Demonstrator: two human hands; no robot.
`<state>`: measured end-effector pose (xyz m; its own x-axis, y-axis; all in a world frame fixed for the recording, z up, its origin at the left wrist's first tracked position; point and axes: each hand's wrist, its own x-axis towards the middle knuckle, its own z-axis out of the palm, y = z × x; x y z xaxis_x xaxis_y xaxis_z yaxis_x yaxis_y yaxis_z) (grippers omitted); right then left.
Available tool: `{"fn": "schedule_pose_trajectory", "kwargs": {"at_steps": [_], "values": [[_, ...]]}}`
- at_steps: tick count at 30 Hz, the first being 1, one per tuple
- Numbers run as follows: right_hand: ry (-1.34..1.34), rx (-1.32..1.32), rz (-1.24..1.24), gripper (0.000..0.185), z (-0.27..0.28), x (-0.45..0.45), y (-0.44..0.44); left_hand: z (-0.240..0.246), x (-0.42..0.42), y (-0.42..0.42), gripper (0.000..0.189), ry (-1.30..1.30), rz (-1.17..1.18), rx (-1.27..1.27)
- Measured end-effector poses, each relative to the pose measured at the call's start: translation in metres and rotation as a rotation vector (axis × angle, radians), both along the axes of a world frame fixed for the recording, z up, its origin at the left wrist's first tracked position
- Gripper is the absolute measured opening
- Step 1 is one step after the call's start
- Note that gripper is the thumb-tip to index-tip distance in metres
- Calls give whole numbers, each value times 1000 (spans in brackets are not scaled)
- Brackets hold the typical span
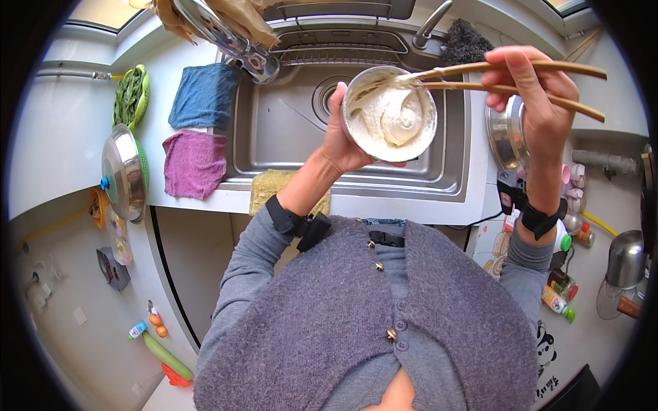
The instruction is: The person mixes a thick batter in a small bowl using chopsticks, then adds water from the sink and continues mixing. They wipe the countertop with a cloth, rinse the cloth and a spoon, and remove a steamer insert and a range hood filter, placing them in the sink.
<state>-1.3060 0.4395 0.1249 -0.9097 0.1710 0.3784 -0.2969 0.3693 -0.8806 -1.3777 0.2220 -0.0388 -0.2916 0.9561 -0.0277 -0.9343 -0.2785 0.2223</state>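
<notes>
My left hand holds a round bowl from its left and lower side, above the sink. Inside the bowl lies a thick, pale batter or dough with a swirled surface. A pair of long wooden chopsticks is gripped in my right hand, to the right of the bowl. Their tips reach over the bowl's upper right rim, and pale batter coats them.
The stainless steel sink lies below the bowl, with a faucet behind. Blue, pink and yellow cloths lie left and in front. A metal basin stands under my right forearm; a lidded pan is far left.
</notes>
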Motion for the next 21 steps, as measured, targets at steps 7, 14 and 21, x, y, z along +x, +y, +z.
{"fn": "schedule_pose_trajectory", "kwargs": {"at_steps": [7,14,21], "values": [[-116,-69,-11,25,-10,44,-25,0,-8,-1,103,36,168,-119],[31,-72,100,28,-19,39,-56,0,3,6,98,-44,137,-165],[42,-104,-80,24,-26,21,-34,-3,2,5,99,15,112,-47]]}}
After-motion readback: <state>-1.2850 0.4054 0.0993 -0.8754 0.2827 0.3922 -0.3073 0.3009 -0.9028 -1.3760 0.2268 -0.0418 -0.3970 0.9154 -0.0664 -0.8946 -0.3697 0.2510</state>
